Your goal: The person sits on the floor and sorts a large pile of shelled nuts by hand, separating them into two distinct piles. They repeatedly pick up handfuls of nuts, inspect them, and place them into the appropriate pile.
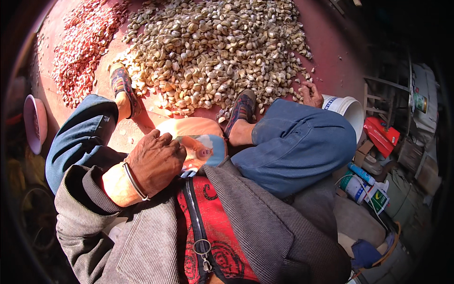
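Observation:
My left hand (156,163) is over my lap, beside a round patterned cushion (203,146), its fingers curled; whatever they hold, if anything, is hidden. Beyond my right knee, my right hand (311,94) has bent fingers beside a white bucket (352,113) lying on its side; what it holds cannot be made out. A big heap of pale, shell-like pieces (213,52) lies on the red ground (336,71) around my feet, with a smaller heap of pink pieces (85,47) at the upper left.
A pink basin (34,123) stands at the left edge. At the right are a metal frame (388,85), a red box (380,135), smaller containers (354,189) and other clutter. My bent legs and patterned shoes border the big heap.

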`<action>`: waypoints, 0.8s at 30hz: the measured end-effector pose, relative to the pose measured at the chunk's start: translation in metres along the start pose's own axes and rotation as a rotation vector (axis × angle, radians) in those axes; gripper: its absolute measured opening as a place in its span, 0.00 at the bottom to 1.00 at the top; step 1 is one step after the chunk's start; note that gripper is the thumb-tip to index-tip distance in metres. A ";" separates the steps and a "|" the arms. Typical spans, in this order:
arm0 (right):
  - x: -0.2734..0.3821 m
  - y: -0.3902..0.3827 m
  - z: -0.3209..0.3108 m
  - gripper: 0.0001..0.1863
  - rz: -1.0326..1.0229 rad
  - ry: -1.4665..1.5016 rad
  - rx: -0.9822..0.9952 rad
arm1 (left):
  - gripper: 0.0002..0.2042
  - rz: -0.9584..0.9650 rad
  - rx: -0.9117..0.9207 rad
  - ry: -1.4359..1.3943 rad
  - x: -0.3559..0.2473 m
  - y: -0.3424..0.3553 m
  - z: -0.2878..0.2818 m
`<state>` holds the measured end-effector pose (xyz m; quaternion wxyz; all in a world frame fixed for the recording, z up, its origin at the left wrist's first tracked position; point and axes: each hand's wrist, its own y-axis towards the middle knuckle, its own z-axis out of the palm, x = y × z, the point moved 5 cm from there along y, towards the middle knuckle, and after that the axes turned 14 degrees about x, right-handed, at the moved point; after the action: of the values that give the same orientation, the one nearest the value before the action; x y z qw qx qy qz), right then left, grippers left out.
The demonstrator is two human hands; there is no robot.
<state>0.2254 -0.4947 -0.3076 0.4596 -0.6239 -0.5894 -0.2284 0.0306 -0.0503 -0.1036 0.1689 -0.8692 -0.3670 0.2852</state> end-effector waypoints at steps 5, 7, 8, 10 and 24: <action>-0.036 0.034 0.098 0.15 0.023 -0.200 0.324 | 0.16 -0.089 0.212 -0.089 0.014 0.006 0.012; -0.047 0.042 0.114 0.18 0.007 -0.310 0.299 | 0.12 -0.078 0.181 -0.103 0.016 0.009 0.010; -0.050 0.045 0.119 0.20 0.023 -0.400 0.272 | 0.11 -0.076 0.177 -0.113 0.017 0.010 0.009; -0.049 0.055 0.131 0.25 0.030 -0.540 0.220 | 0.13 -0.063 0.217 -0.141 0.018 0.015 0.011; 0.018 0.069 0.217 0.30 -0.093 -0.472 0.270 | 0.11 -0.075 0.340 -0.326 0.028 0.049 0.021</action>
<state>0.2386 -0.2942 -0.4166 0.3778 -0.5652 -0.7332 -0.0169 0.0595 -0.0610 -0.1550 0.2620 -0.7565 -0.3679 0.4730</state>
